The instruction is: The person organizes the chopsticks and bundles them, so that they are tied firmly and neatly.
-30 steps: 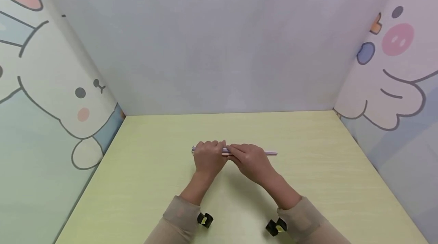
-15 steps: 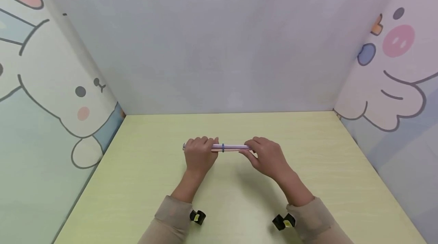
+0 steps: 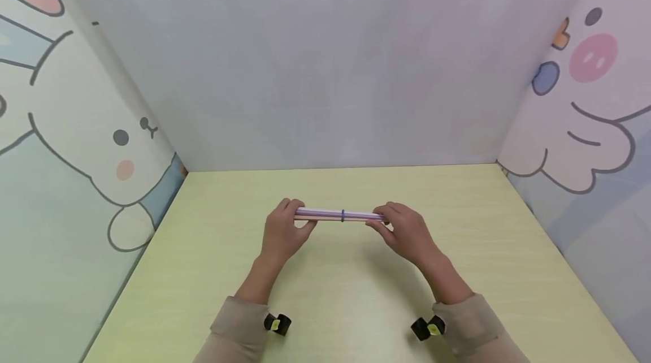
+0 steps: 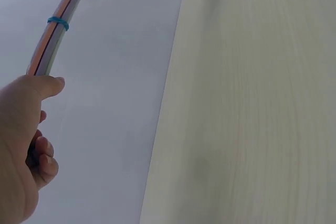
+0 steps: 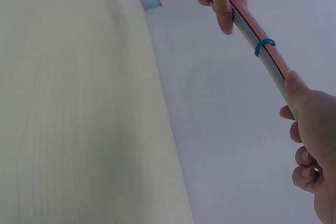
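A slim bundle of pastel sticks (image 3: 320,215) in lilac, white and orange is held level above the table, a blue rubber band (image 3: 343,215) around its middle. The exact kind of stick cannot be told. My left hand (image 3: 282,231) pinches the bundle's left end between thumb and fingers. At the other end, my right hand (image 3: 407,233) grips it in the same way. Seen from the left wrist, the band (image 4: 58,22) loops snugly over orange and grey sticks, between the two hands. Both tips of the bundle are hidden by the fingers.
The pale yellow table (image 3: 203,272) spreads under both hands. A grey-white back wall (image 3: 335,69) rises behind it, with cartoon-printed side panels (image 3: 66,193) on the left and right. Black wrist cameras (image 3: 277,324) sit by the sleeves.
My hands were close together near the bundle's middle. They have moved apart to its ends, uncovering the rubber band, and my left hand has changed from a fist-like hold to a pinch.
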Motion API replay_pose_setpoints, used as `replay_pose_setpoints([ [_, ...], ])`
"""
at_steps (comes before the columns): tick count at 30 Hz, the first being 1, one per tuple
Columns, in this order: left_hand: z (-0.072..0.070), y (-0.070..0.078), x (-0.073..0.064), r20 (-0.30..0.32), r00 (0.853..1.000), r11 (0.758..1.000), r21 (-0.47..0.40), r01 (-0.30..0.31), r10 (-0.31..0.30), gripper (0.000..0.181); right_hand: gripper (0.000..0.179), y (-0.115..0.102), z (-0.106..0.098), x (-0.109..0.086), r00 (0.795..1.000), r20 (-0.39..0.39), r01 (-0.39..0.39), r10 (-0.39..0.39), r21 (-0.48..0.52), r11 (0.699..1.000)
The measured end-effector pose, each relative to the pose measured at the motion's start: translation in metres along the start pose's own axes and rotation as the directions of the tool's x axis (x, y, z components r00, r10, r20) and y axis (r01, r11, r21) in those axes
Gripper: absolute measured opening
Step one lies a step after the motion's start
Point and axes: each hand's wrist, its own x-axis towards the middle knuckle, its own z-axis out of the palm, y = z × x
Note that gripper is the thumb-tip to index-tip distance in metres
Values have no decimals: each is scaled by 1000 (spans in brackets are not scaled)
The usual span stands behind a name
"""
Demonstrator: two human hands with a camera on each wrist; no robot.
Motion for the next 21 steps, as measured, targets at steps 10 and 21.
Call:
replay_pose_setpoints([
  [10,-9,-12,-2,254,965,984,-178,-24,70,34,26,17,-5,0,994,108,-37,22,145,989],
  [21,15,-38,-2,490,868,957,-206,203,-78,28,16,53,13,-14,930,327,-242,170,195,951],
])
